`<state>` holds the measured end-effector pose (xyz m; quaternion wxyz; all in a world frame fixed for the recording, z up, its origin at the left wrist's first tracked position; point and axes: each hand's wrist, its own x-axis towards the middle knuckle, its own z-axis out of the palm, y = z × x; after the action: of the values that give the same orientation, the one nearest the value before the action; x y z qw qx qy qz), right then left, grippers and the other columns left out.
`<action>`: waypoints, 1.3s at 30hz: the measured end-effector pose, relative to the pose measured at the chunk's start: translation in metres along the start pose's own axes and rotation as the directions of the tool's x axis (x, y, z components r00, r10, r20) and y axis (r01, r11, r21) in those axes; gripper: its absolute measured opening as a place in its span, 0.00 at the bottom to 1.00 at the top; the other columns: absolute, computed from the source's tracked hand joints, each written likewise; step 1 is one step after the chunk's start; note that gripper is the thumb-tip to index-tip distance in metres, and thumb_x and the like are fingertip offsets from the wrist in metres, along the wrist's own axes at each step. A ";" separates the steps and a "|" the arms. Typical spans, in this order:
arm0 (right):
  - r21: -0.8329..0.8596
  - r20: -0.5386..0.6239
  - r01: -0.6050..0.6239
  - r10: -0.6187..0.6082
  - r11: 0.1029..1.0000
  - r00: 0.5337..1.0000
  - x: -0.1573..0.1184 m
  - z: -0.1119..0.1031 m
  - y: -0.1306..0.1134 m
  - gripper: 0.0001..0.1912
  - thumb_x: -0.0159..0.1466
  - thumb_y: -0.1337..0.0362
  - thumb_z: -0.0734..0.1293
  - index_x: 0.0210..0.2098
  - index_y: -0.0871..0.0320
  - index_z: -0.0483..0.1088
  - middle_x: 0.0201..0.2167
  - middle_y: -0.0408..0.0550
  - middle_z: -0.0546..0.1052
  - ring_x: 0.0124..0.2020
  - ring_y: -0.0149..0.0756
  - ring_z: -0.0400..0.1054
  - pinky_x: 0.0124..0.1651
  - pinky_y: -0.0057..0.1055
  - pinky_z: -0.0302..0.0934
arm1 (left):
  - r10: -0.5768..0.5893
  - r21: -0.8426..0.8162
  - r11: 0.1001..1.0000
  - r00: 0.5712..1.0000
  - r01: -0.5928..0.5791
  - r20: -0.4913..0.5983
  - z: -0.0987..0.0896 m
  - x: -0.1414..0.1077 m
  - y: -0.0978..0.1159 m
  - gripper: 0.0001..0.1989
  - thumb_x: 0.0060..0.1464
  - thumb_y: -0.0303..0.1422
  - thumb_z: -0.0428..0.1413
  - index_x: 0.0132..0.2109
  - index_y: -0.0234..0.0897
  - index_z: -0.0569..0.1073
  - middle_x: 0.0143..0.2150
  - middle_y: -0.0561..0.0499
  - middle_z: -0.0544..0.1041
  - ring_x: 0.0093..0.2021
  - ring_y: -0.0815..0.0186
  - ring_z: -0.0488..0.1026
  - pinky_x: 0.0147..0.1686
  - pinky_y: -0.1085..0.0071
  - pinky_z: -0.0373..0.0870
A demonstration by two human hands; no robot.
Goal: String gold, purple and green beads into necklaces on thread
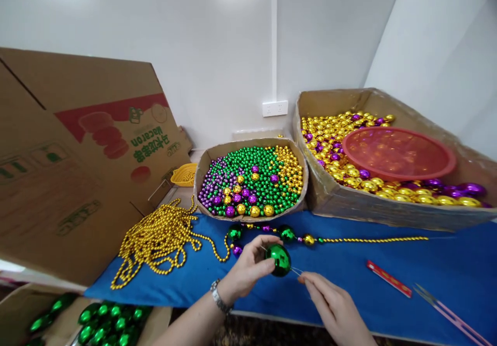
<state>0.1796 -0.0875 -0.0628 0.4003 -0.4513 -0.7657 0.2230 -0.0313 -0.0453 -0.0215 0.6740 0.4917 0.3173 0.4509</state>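
My left hand, a metal watch on its wrist, is closed on a large shiny green ball bead. A thin pale thread or wire comes out of the bead's right side. My right hand pinches that strand between thumb and fingertips; whether a needle is there is too small to tell. Just behind the hands lies a strung bead garland of green, purple and gold beads. To its right it runs on into a thin gold twisted cord.
A box of small beads stands behind the hands. At right is a larger box with a red basin. Gold bead strings lie left, beside a big carton. A red packet and pink-handled tweezers lie on the blue cloth.
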 end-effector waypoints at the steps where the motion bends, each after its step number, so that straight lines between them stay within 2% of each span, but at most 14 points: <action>1: -0.003 -0.017 -0.002 0.002 1.000 1.000 0.000 -0.002 0.001 0.15 0.68 0.61 0.55 0.42 0.55 0.72 0.37 0.49 0.79 0.38 0.35 0.76 0.39 0.25 0.70 | 0.033 0.050 0.998 0.999 -0.033 -0.011 -0.001 0.005 0.006 0.23 0.49 0.41 0.61 0.51 0.37 0.71 0.50 0.41 0.72 0.47 0.58 0.70 0.41 0.68 0.68; 5: -0.027 -0.089 -0.043 0.040 0.999 0.995 -0.003 -0.009 0.005 0.14 0.68 0.59 0.56 0.40 0.55 0.72 0.36 0.49 0.80 0.37 0.36 0.76 0.38 0.24 0.70 | 0.194 0.376 0.916 0.975 -0.139 -0.112 -0.011 0.041 0.031 0.17 0.56 0.40 0.54 0.49 0.36 0.72 0.46 0.42 0.75 0.45 0.59 0.72 0.40 0.68 0.69; 7: -0.031 -0.114 -0.065 0.061 0.997 0.992 -0.004 -0.012 0.007 0.15 0.68 0.58 0.56 0.40 0.55 0.72 0.35 0.49 0.80 0.37 0.37 0.76 0.38 0.25 0.70 | 0.289 0.592 0.786 0.952 -0.176 -0.101 -0.016 0.067 0.038 0.14 0.56 0.38 0.54 0.46 0.35 0.73 0.42 0.43 0.77 0.41 0.60 0.73 0.38 0.68 0.69; 9: -0.026 -0.127 -0.082 0.079 0.996 0.989 -0.005 -0.013 0.009 0.15 0.68 0.57 0.56 0.40 0.55 0.72 0.35 0.50 0.80 0.37 0.37 0.76 0.38 0.25 0.70 | 0.330 0.769 0.614 0.943 -0.181 -0.042 -0.020 0.095 0.040 0.12 0.57 0.35 0.52 0.45 0.34 0.73 0.39 0.44 0.77 0.38 0.61 0.74 0.36 0.69 0.69; 12: -0.014 -0.133 -0.113 0.110 0.994 0.985 -0.007 -0.014 0.011 0.15 0.68 0.57 0.56 0.39 0.55 0.72 0.34 0.50 0.80 0.37 0.38 0.76 0.38 0.25 0.70 | 0.305 0.880 0.440 0.951 -0.179 0.041 -0.020 0.134 0.035 0.10 0.56 0.32 0.51 0.43 0.36 0.74 0.38 0.46 0.78 0.38 0.62 0.74 0.39 0.68 0.69; 16: -0.014 -0.160 -0.120 0.117 0.993 0.980 -0.007 -0.014 0.014 0.15 0.68 0.56 0.56 0.39 0.55 0.72 0.34 0.50 0.80 0.36 0.38 0.76 0.38 0.25 0.70 | 0.223 0.928 0.344 0.973 -0.141 0.065 -0.009 0.175 0.021 0.06 0.50 0.26 0.56 0.37 0.35 0.75 0.38 0.42 0.77 0.43 0.55 0.72 0.45 0.61 0.65; 20: -0.028 -0.192 -0.108 0.101 0.994 0.976 -0.007 -0.015 0.016 0.15 0.67 0.56 0.56 0.39 0.54 0.72 0.33 0.50 0.80 0.35 0.39 0.76 0.37 0.26 0.70 | 0.151 0.953 0.296 0.988 -0.069 0.025 0.002 0.198 0.008 0.05 0.48 0.22 0.56 0.33 0.34 0.74 0.34 0.38 0.76 0.46 0.50 0.70 0.45 0.57 0.64; 24: -0.054 -0.217 -0.116 0.102 0.992 0.971 -0.008 -0.020 0.018 0.15 0.67 0.56 0.56 0.39 0.55 0.72 0.33 0.49 0.80 0.35 0.38 0.76 0.37 0.24 0.70 | 0.152 0.936 0.346 0.988 -0.063 0.011 0.006 0.198 0.011 0.06 0.49 0.23 0.55 0.36 0.34 0.74 0.37 0.39 0.76 0.46 0.52 0.70 0.45 0.58 0.64; 28: -0.090 -0.253 -0.150 0.123 0.985 0.960 -0.007 -0.028 0.016 0.16 0.68 0.57 0.55 0.39 0.56 0.72 0.34 0.50 0.80 0.36 0.38 0.76 0.38 0.25 0.70 | 0.166 0.869 0.482 0.986 -0.110 0.032 0.005 0.167 0.022 0.08 0.54 0.30 0.53 0.42 0.35 0.73 0.38 0.44 0.76 0.40 0.60 0.72 0.39 0.66 0.67; 30: -0.103 -0.269 -0.174 0.140 0.979 0.953 -0.005 -0.031 0.014 0.17 0.68 0.56 0.55 0.39 0.56 0.72 0.34 0.51 0.80 0.36 0.38 0.76 0.38 0.25 0.70 | 0.151 0.707 0.696 0.988 -0.123 0.024 0.005 0.143 0.026 0.11 0.56 0.35 0.53 0.44 0.34 0.72 0.38 0.45 0.75 0.37 0.64 0.72 0.32 0.72 0.67; 32: -0.115 -0.280 -0.184 0.146 0.976 0.949 -0.003 -0.033 0.011 0.17 0.68 0.56 0.55 0.39 0.56 0.72 0.35 0.50 0.80 0.36 0.38 0.76 0.38 0.26 0.70 | 0.082 0.360 0.930 0.997 -0.073 -0.008 0.006 0.120 0.027 0.14 0.53 0.37 0.57 0.44 0.34 0.73 0.37 0.46 0.75 0.34 0.66 0.72 0.27 0.75 0.65; 33: -0.121 -0.282 -0.180 0.140 0.976 0.949 -0.002 -0.032 0.010 0.17 0.68 0.56 0.55 0.39 0.55 0.72 0.35 0.50 0.80 0.36 0.38 0.76 0.38 0.26 0.70 | 0.030 0.165 0.986 0.999 -0.026 -0.020 0.006 0.109 0.026 0.14 0.50 0.37 0.59 0.43 0.33 0.74 0.36 0.47 0.75 0.33 0.67 0.72 0.26 0.76 0.64; 35: -0.135 -0.286 -0.161 0.117 0.978 0.951 -0.001 -0.031 0.007 0.17 0.68 0.57 0.55 0.40 0.55 0.72 0.34 0.50 0.80 0.36 0.38 0.76 0.38 0.27 0.71 | -0.066 -0.079 0.995 0.998 0.064 -0.025 0.008 0.094 0.023 0.15 0.46 0.35 0.63 0.41 0.33 0.76 0.34 0.47 0.75 0.31 0.68 0.72 0.26 0.76 0.63; 39: -0.168 -0.283 -0.122 0.071 0.978 0.957 -0.001 -0.028 0.006 0.16 0.68 0.58 0.54 0.40 0.55 0.71 0.34 0.49 0.80 0.36 0.37 0.76 0.38 0.27 0.71 | -0.120 -0.194 0.975 0.992 0.110 -0.038 0.010 0.080 0.018 0.14 0.44 0.33 0.64 0.40 0.33 0.77 0.33 0.48 0.75 0.30 0.69 0.71 0.25 0.77 0.63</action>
<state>0.2055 -0.0860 -0.0507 0.4482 -0.5498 -0.6969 0.1058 0.0038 0.0264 -0.0002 0.7351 0.3939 0.3168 0.4517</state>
